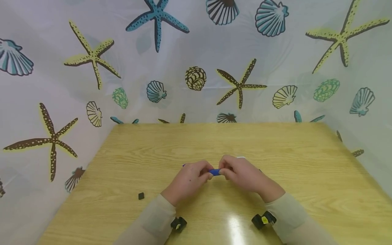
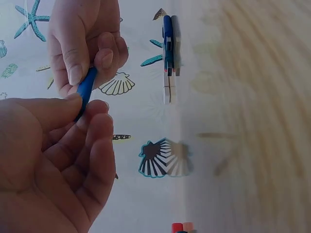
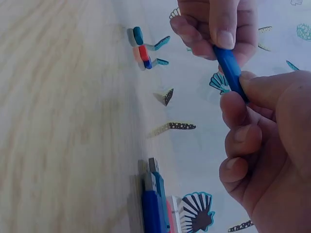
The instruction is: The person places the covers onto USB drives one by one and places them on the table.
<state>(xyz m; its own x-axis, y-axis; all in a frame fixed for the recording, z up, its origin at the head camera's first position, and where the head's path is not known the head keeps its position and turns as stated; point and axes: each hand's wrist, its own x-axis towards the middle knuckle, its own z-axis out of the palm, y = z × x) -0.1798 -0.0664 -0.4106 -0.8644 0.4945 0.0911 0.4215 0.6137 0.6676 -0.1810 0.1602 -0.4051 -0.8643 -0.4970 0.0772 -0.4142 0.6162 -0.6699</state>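
Note:
A small blue USB stick (image 1: 215, 172) is held between both hands above the table. My left hand (image 1: 191, 178) pinches its left end between thumb and fingers. The right hand (image 1: 242, 173) pinches the opposite end. In the left wrist view the blue stick (image 2: 86, 90) slants from one thumb to the other, both ends covered by fingers. No metal connector shows on it in the right wrist view, where the stick (image 3: 230, 70) is seen from the side.
Beyond the right hand lie a dark blue USB stick (image 3: 153, 208) and a teal one (image 3: 161, 196), their metal connectors bare. Past the left hand sit small teal (image 3: 138, 35) and red (image 3: 143, 52) pieces. A black square (image 1: 141, 196) lies left on the wooden table (image 1: 137, 146).

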